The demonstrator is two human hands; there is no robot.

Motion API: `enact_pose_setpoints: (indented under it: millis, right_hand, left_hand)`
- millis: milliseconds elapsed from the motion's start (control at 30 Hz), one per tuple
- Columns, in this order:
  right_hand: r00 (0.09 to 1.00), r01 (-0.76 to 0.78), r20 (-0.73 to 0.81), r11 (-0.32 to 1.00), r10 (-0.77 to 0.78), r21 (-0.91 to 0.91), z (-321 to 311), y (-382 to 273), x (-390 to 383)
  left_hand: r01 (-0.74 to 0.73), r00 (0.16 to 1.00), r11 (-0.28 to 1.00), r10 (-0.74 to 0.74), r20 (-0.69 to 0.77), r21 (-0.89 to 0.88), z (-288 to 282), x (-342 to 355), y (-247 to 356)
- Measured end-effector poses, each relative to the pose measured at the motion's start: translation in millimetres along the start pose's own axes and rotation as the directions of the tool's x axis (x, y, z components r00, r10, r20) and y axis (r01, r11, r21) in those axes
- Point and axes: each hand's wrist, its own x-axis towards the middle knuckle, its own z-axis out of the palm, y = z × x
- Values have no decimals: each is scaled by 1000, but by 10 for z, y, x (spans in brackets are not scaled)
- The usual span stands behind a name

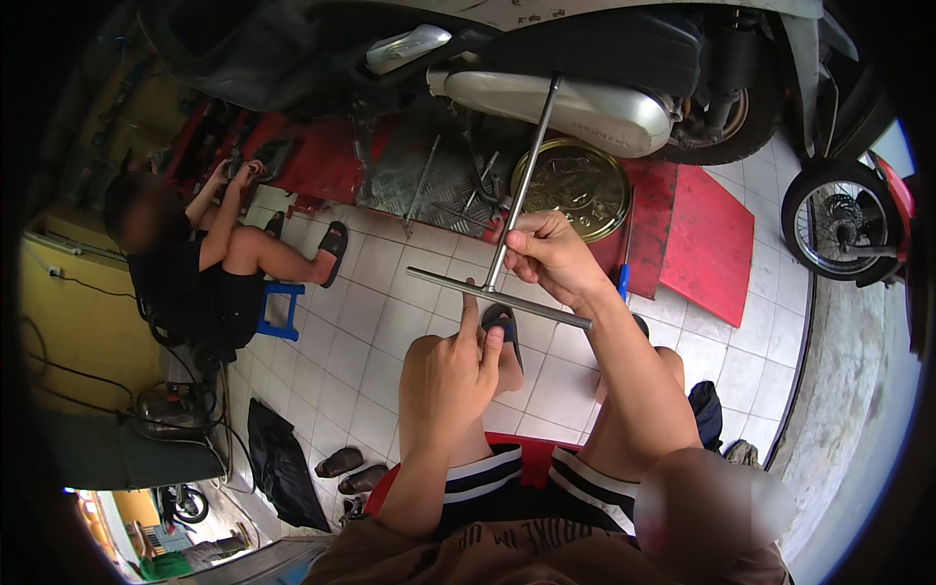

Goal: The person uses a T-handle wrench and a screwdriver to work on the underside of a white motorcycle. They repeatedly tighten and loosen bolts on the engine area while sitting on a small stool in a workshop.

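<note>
My right hand point(556, 255) pinches the shaft of a long T-handle wrench point(527, 174) between thumb and fingers. The far end of the wrench meets the silver engine cover point(585, 115) of a scooter; whether it sits on a bolt I cannot make out. Its crossbar lies nearest me, slanting across in front of my right wrist. From below, my left hand point(458, 380) reaches up with the index finger stretched against the crossbar near the shaft. The thumb stands apart, and nothing is gripped there.
Beyond my hands, a round gold tray point(625, 203) holds small metal parts. A blue-handled screwdriver point(623, 281) leans by the red ramp point(707, 244). More tools lie on the checkered metal plate point(390, 185). At left, another person point(180, 244) sits on a blue stool point(281, 314).
</note>
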Motion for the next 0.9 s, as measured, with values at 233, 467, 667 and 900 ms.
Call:
enact_pose_setpoints:
  millis: [233, 467, 667, 900]
  right_hand:
    - [997, 4, -82, 1000, -6, -17, -26, 40, 17]
    - [991, 75, -106, 996, -79, -41, -79, 134, 82]
    - [987, 82, -137, 996, -85, -30, -90, 82, 58]
    - [986, 79, -144, 996, -84, -38, -100, 93, 78]
  left_hand:
    - [-139, 972, 984, 114, 203, 109, -42, -27, 29]
    - [-253, 948, 966, 259, 185, -59, -251, 82, 191]
    - [172, 982, 984, -176, -70, -50, -88, 113, -89]
    - [-72, 918, 995, 95, 385, -73, 157, 69, -93]
